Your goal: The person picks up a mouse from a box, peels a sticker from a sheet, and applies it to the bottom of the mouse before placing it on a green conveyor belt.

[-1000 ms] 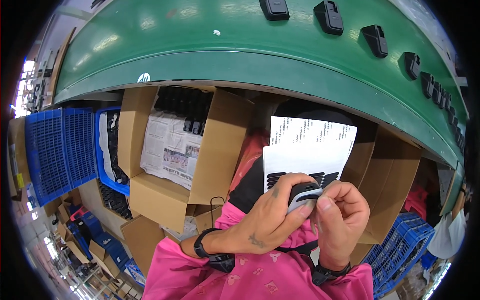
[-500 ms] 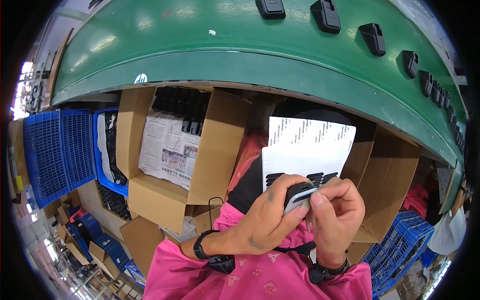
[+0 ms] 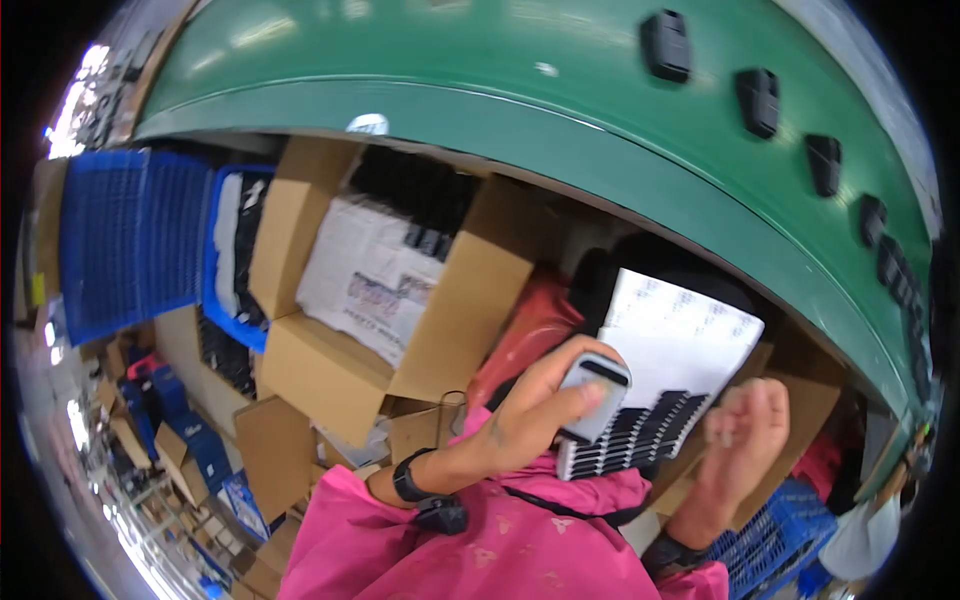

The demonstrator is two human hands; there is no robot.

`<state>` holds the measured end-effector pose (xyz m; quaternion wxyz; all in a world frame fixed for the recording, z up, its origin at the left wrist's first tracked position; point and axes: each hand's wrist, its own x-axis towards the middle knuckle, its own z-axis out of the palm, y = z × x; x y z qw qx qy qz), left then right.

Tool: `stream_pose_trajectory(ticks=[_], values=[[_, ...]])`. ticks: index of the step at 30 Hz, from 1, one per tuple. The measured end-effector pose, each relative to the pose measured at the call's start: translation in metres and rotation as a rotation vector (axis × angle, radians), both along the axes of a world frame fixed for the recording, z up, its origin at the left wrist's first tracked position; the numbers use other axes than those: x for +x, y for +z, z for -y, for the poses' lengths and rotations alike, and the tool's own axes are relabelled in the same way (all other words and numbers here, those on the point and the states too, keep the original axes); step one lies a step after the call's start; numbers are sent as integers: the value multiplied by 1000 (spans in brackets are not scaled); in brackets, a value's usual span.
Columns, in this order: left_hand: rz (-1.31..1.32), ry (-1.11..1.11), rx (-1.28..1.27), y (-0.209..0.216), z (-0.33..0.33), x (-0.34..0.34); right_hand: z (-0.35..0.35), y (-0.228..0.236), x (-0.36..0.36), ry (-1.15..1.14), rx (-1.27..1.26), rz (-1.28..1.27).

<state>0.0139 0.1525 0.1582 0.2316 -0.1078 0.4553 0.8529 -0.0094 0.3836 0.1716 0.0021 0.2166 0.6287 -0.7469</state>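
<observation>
My left hand [image 3: 545,405] is closed round a small grey and black plastic device [image 3: 597,395], its thumb lying across the grey face. A black strip runs along one end of that face. To the right and apart from it, my right hand [image 3: 750,430] is raised with bent fingers, smeared by motion; whether anything is between them cannot be made out. Beneath the hands a white sheet of stickers [image 3: 668,345] slopes over my lap. Rows of narrow black strips cover its near part, and small dark print marks its far end.
Black docking units [image 3: 667,47] stand along the green workbench [image 3: 450,115]. Left of me, an open carton [image 3: 465,290] holds newspaper and black parts. Blue crates [image 3: 130,235] stand farther left. Another carton [image 3: 805,400] and a blue basket [image 3: 775,530] are at my right.
My right hand has left the device and moved right. The left hand has turned the device so its grey face shows. The view has swung, and more black strips are visible on the sheet.
</observation>
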Motion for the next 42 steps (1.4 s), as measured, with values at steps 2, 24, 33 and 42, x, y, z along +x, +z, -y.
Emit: stream_pose_trajectory(ticks=[2, 24, 33, 42], values=[[14, 146, -98, -22, 26, 4, -19, -6, -6, -102, 8, -7], [-121, 65, -1766, -355, 316, -25, -94, -28, -71, -222, 308, 16], [-595, 80, -1539, -164, 164, -49, -53, -22, -27, -158, 626, 135], [-778, -83, -1734, 47, 10, -255, 35, -9, 12, 351, 1026, -196]])
